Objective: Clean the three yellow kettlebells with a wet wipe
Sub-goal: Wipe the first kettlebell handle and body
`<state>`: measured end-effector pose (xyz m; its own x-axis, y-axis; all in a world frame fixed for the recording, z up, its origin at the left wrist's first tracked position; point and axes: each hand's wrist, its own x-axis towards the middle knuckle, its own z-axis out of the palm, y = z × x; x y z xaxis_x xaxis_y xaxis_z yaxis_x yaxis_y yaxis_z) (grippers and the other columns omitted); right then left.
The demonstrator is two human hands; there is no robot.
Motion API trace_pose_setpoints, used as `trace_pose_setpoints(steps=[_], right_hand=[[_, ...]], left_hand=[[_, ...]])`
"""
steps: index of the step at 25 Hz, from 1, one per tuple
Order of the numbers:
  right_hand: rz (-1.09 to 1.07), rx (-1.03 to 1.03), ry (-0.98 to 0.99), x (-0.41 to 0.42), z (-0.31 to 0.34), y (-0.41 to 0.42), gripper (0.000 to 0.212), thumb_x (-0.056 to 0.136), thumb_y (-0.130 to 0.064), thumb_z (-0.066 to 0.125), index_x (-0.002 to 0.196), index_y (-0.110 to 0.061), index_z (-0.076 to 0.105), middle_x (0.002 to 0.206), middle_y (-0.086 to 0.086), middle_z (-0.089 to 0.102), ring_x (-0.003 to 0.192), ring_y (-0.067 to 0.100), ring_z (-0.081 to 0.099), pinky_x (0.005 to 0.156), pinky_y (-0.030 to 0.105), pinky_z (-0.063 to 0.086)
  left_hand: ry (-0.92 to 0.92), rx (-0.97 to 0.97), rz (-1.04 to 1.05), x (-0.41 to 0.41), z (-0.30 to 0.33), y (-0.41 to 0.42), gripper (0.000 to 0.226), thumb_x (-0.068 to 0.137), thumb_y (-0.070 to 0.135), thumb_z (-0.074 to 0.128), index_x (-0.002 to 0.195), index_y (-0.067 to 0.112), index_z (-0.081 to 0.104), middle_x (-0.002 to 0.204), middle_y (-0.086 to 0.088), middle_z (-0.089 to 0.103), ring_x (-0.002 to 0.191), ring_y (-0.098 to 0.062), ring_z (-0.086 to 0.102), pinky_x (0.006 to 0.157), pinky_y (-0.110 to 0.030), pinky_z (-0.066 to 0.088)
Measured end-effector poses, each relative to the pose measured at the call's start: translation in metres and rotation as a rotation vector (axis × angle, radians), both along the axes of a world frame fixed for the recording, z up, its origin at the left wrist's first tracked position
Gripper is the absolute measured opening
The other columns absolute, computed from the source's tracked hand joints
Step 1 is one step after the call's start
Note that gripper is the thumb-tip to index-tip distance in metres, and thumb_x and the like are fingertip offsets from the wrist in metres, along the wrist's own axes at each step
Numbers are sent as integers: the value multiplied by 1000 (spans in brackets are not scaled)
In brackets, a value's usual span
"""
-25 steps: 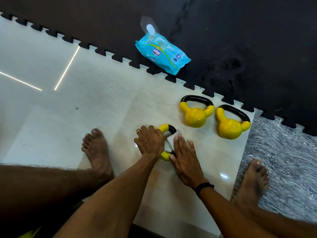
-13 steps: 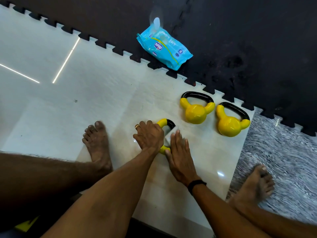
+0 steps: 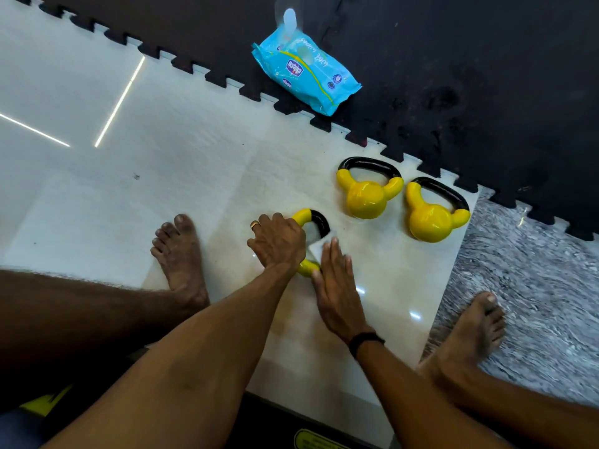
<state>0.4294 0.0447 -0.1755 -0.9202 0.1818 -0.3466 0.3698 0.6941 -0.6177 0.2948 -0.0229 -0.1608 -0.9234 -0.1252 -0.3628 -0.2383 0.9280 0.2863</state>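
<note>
While the left hand [image 3: 278, 243] keeps its fingers curled over the near kettlebell [image 3: 306, 268], pinning it on its side on the white floor tile [image 3: 201, 163], the right hand [image 3: 335, 283] has slid a bit forward along the body compared with half a second ago. Its fingers are straight and flat, pressing the white wet wipe [image 3: 316, 244] onto the kettlebell near the black handle [image 3: 321, 222]; nothing is pinched.

Read: the wiping stroke is mid-pass, moving from body toward handle. Kettlebell itself hasn't shifted.

The other two kettlebells, middle [image 3: 368, 196] and far right [image 3: 431, 218], sit upright, just beside each other, well apart from the hands. Can't tell if they're already wiped. Wipes pack [image 3: 304, 72] lies on the black mat [image 3: 453, 76], flap open.

Likely one of three in progress.
</note>
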Motion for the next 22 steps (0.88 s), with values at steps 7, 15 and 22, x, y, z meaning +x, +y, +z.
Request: trace_pose_setpoints(steps=[7,15,22], right_hand=[[-123,-72,14,26,10,-32,68,98,-55,8,153,-15,1,162,-1,-10,148,8,-9,122,34,-2],[-143,-60,29,-2,1,-15,71,98,-56,8,153,-12,0,162,4,-7,149,9,-7,122,34,-3],[-320,-207,4,-5,-6,-26,77,95,-59,12,152,-10,-2,162,5,-6,148,6,-7,120,25,-7]], left_hand=[[4,-14,-51,0,-3,-3,32,93,26,38,97,4,63,106,-16,59,106,-37,51,81,-44,42],[-36,4,39,-3,-3,0,35,93,28,36,100,6,62,110,-15,59,109,-36,50,86,-46,42],[-32,-16,93,0,-1,2,35,94,27,36,102,5,62,112,-14,59,113,-36,50,86,-46,41]])
